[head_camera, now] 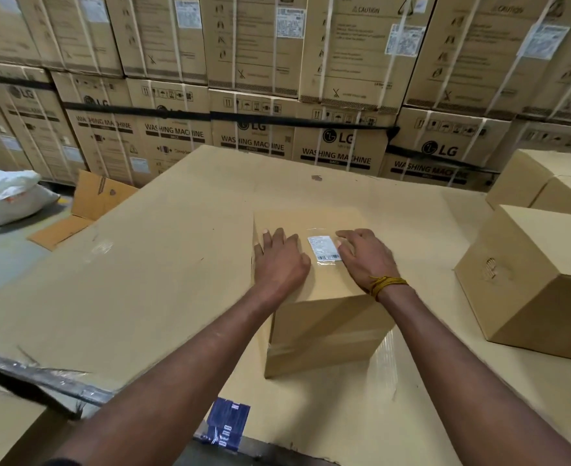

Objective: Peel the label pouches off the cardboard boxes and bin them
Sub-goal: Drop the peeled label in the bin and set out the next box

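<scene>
A plain cardboard box (pixel 324 317) stands in the middle of a large cardboard-covered surface (pixel 163 270). A clear label pouch (pixel 322 247) with a white printed slip inside lies flat on the box's top. My left hand (pixel 279 260) rests flat on the box top just left of the pouch, fingers straight. My right hand (pixel 366 255) lies on the top at the pouch's right edge, its fingers slightly bent and touching that edge. A yellow thread is tied round the right wrist.
Three more plain boxes (pixel 533 277) stand at the right. A wall of stacked washing-machine cartons (pixel 253 105) rises behind. On the floor at the left lie a white sack (pixel 6 196) and a flattened carton (pixel 88 206). Blue tape (pixel 228 423) marks the near edge.
</scene>
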Motion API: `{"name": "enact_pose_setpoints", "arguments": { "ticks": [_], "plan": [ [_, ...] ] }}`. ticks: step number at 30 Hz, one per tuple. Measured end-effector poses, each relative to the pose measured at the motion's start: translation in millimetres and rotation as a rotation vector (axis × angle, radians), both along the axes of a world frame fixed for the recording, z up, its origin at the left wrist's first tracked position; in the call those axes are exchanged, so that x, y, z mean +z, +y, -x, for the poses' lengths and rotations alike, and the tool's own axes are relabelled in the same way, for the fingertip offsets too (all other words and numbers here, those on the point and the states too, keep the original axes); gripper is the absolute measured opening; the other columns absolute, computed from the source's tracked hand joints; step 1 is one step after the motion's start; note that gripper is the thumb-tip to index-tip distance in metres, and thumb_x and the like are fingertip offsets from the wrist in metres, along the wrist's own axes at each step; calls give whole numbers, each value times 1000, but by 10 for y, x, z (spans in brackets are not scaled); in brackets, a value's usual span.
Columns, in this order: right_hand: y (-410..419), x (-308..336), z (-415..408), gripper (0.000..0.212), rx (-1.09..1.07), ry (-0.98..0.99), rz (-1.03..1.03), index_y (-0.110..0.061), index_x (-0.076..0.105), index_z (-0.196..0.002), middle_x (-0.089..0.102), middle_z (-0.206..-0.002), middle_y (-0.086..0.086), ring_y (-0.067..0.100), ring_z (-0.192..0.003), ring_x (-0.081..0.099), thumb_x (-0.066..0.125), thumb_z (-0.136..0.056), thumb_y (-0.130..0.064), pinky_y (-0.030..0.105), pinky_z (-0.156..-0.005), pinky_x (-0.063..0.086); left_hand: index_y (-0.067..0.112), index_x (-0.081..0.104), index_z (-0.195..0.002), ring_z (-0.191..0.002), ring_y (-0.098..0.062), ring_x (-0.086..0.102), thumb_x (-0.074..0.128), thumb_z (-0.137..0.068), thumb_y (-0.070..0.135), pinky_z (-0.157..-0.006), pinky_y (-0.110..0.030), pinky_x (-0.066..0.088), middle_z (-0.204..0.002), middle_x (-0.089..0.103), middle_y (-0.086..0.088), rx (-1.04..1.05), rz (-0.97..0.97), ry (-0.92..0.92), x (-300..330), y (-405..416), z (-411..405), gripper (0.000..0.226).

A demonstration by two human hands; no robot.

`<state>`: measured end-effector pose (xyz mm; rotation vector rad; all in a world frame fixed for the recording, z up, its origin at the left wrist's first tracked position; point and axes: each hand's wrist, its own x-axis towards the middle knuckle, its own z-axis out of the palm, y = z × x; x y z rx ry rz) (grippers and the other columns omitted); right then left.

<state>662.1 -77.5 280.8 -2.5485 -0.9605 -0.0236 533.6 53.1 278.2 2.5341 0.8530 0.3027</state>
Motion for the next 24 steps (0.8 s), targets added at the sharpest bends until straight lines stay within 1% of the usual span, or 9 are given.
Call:
{"name": "enact_pose_setpoints", "arguments": {
  "ticks": [3, 5, 8, 10, 13, 16, 19, 21, 24],
  "plan": [
    [172, 55, -93, 36, 84, 61, -27, -35, 58, -133, 45, -143, 4, 26, -122, 54, 44, -101, -41, 40, -106, 40, 19, 33, -153, -153, -33, 1, 40, -100, 30, -123, -50, 6, -164, 18, -9, -17, -17, 18, 0, 44, -84, 55],
    [285, 71, -171, 34, 122, 69, -5, -38, 59, -130, 46, -142, 3, 25, -122, 54, 46, -99, -43, 42, -107, 40, 20, 31, -154, -154, -33, 0, 40, -99, 31, -123, -50, 4, -165, 16, -9, -37, -12, 25, -4, 97, -123, 57],
    [390, 70, -289, 31, 126, 61, -4, -40, 61, -125, 49, -139, 2, 22, -121, 54, 48, -98, -44, 42, -106, 40, 21, 31, -154, -154, -32, 0, 42, -98, 33, -123, -49, 4, -165, 16, -8, -72, 0, 23, -9, 220, -202, 58],
    [427, 57, -346, 30, 124, 43, -13, -40, 62, -124, 50, -137, 1, 21, -119, 55, 48, -97, -44, 43, -105, 41, 21, 35, -152, -154, -30, 4, 44, -98, 34, -123, -48, 6, -164, 20, -8, -101, -6, 14, -2, 357, -285, 56],
    [455, 29, -407, 30, 128, 11, -9, -40, 61, -123, 52, -133, 0, 19, -118, 53, 48, -97, -44, 41, -103, 41, 20, 48, -141, -148, -28, 22, 44, -98, 27, -120, -44, 15, -155, 37, -6, -174, -29, -31, 19, 580, -430, 44],
    [456, 2, -461, 29, 137, -13, -5, -41, 61, -122, 52, -130, -3, 17, -118, 51, 47, -97, -46, 39, -101, 40, 19, 57, -121, -132, -21, 42, 46, -97, 23, -110, -40, 26, -138, 52, -1, -235, -52, -82, 36, 775, -591, 27],
    [469, -28, -468, 31, 132, -17, -33, -42, 62, -121, 53, -127, -5, 16, -115, 52, 46, -95, -49, 37, -97, 41, 23, 58, -109, -124, -20, 46, 45, -94, 26, -106, -43, 30, -129, 55, 2, -255, -72, -80, 19, 884, -750, 20],
    [467, -55, -451, 32, 126, -31, -52, -41, 62, -121, 53, -128, -6, 16, -115, 53, 45, -95, -49, 38, -98, 42, 25, 57, -107, -120, -22, 46, 43, -94, 28, -106, -47, 30, -126, 55, 3, -249, -114, -100, -41, 889, -806, 19],
    [458, -87, -446, 29, 124, -43, -75, -40, 62, -123, 52, -132, -4, 16, -117, 52, 50, -97, -44, 41, -100, 42, 26, 56, -105, -121, -22, 46, 42, -93, 28, -109, -45, 29, -123, 55, 7, -240, -169, -179, -160, 916, -812, 18]
  ]
}}
